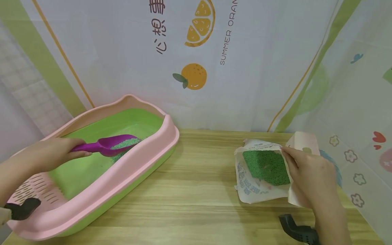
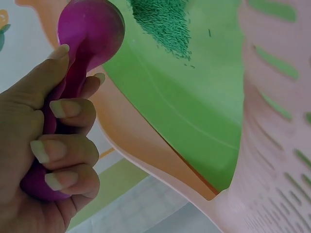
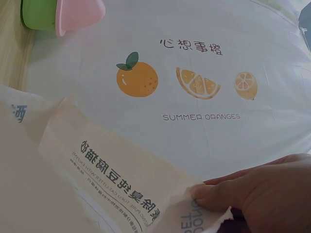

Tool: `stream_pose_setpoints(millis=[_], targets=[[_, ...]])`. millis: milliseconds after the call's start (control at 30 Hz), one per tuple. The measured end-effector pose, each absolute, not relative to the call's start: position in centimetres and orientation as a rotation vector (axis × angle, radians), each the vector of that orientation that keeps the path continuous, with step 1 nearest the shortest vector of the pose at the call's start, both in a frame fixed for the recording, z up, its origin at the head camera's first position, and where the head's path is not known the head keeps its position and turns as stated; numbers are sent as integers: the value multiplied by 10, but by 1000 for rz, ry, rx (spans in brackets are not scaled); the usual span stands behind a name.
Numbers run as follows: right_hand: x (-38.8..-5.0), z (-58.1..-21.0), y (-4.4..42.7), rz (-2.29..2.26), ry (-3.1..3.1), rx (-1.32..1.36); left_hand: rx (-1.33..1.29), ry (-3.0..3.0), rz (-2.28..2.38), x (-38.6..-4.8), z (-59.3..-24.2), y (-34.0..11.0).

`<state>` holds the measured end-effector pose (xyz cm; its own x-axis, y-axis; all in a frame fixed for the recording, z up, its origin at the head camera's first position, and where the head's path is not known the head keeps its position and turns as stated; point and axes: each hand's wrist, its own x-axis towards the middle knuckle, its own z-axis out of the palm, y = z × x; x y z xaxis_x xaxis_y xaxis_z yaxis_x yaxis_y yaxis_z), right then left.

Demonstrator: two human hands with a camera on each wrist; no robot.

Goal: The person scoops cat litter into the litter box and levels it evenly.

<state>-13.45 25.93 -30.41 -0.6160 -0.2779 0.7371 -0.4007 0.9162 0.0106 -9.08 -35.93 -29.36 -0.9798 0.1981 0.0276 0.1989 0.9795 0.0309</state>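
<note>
My left hand (image 1: 62,153) grips the handle of a purple scoop (image 1: 105,144), its fingers curled round it in the left wrist view (image 2: 63,131). Green pellet litter (image 1: 126,143) lies in the scoop, which is held over a pink-rimmed litter box (image 1: 153,149) with a green base. A small heap of pellets (image 2: 163,24) shows on the box floor. On the right, my right hand (image 1: 312,173) pinches the edge of an open litter bag (image 1: 257,195) between thumb and fingers. Green pellets (image 1: 266,166) fill the bag's mouth.
The wooden table (image 1: 202,190) runs between litter box and bag. A printed curtain (image 1: 239,95) hangs behind, with another patterned sheet (image 1: 361,129) along the right. The box has a slotted pink step (image 1: 39,190) at its near left end.
</note>
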Motion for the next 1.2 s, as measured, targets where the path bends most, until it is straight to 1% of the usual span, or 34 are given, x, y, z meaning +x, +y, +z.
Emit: stream_pose_setpoints(millis=[433,700,967,1200], targets=[[-135,-303,258,187,-2270,481,-337,-3161,40,-108,-292,-361],[-134,-302,258,197,-2277,470,-364,-3222,50,-118,-277,-350],[-134,-302,257,201,-2276,471,-441,-3210,49,-131,-270,-347],[-135,-302,257,202,-2262,485,-415,-3238,79,-142,-261,-342]])
